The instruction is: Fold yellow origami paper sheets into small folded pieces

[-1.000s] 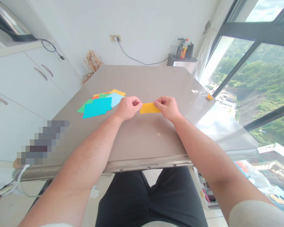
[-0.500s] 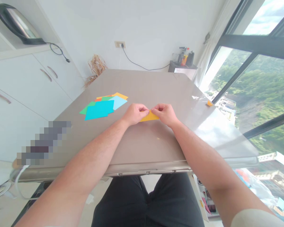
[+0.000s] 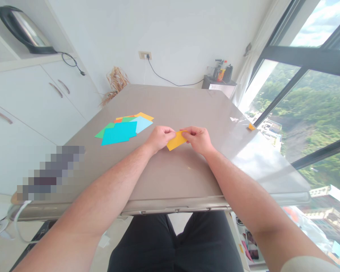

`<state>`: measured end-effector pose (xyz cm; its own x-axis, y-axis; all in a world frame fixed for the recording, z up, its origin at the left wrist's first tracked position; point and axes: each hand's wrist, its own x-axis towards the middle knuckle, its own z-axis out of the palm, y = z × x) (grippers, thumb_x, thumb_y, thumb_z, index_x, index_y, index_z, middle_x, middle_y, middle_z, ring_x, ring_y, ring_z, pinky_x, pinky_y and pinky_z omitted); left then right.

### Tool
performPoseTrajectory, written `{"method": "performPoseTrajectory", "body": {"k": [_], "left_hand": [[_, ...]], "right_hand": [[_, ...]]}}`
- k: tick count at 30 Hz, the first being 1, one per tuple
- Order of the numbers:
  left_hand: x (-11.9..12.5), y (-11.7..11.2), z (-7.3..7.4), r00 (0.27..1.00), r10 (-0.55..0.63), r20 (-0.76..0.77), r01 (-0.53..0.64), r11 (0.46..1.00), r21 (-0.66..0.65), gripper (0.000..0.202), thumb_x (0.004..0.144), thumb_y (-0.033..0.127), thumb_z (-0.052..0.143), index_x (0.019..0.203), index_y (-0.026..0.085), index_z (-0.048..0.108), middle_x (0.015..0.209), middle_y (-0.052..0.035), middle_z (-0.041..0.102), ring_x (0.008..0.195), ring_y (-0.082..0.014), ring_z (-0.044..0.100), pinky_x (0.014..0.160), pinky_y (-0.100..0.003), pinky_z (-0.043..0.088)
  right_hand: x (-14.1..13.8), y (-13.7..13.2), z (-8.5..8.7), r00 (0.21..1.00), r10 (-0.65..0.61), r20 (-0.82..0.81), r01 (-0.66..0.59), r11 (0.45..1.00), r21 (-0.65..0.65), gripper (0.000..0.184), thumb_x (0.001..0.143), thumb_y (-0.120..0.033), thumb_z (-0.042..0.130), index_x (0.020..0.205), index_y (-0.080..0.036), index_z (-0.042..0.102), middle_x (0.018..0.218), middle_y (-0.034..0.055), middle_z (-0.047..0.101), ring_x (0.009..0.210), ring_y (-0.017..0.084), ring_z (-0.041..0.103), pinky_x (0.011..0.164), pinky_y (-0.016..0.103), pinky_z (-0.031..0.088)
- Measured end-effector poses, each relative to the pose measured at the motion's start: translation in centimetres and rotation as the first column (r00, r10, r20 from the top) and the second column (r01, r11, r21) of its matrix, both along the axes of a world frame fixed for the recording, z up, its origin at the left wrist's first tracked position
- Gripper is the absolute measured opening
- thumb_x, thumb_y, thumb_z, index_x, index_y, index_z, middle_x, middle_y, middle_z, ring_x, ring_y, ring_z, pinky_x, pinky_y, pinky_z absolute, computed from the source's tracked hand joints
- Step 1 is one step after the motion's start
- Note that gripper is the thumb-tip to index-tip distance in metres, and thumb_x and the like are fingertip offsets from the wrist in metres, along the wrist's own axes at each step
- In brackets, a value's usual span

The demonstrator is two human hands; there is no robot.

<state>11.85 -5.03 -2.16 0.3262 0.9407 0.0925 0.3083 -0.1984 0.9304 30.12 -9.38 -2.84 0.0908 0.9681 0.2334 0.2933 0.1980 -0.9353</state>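
Observation:
A small sheet of yellow paper [image 3: 176, 141] is held between my two hands over the middle of the table, tilted so that its lower left corner points toward me. My left hand [image 3: 160, 138] pinches its upper left edge between thumb and fingers. On the other side, my right hand [image 3: 198, 139] grips the upper right part, thumb on top. To the left of my left hand lies a spread of coloured paper sheets, with a turquoise sheet [image 3: 116, 133] on top, a light blue sheet [image 3: 142, 124] beside it, and green, orange and yellow ones partly covered.
The grey table [image 3: 170, 173] reaches toward the wall. A small orange-yellow piece [image 3: 251, 127] sits at its right edge by the window. A blurred-out object [image 3: 52, 172] lies at the left front. Dried plants [image 3: 116, 81] stand behind the far left corner.
The yellow paper has turned, its left end swinging down toward me and more of its face showing. My right hand has shifted slightly to the right. The other papers lie as before.

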Motion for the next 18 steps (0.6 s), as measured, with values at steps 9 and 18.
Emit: {"method": "performPoseTrajectory", "body": {"k": [9, 18], "left_hand": [[-0.02, 0.05, 0.13, 0.999, 0.026, 0.024, -0.026, 1.0, -0.004, 0.019, 0.07, 0.036, 0.066, 0.066, 0.018, 0.07, 0.063, 0.0012, 0.058, 0.063, -0.014, 0.051, 0.057, -0.026, 0.036], [-0.21, 0.05, 0.14, 0.999, 0.03, -0.033, -0.029, 0.999, 0.035, 0.02, 0.071, 0.036, 0.065, 0.067, 0.018, 0.072, 0.065, 0.0006, 0.06, 0.066, -0.0146, 0.051, 0.059, -0.026, 0.037]], "right_hand": [[0.05, -0.39, 0.13, 0.998, 0.054, 0.021, -0.054, 0.999, 0.003, 0.027, 0.08, -0.031, 0.066, 0.098, -0.024, 0.085, 0.08, 0.0013, 0.073, 0.063, 0.012, 0.056, 0.067, 0.03, 0.05], [-0.03, -0.63, 0.09, 0.995, 0.056, 0.078, -0.058, 0.998, 0.029, 0.028, 0.08, -0.03, 0.066, 0.099, -0.022, 0.085, 0.072, 0.0011, 0.071, 0.067, 0.014, 0.058, 0.066, 0.029, 0.048]]}}
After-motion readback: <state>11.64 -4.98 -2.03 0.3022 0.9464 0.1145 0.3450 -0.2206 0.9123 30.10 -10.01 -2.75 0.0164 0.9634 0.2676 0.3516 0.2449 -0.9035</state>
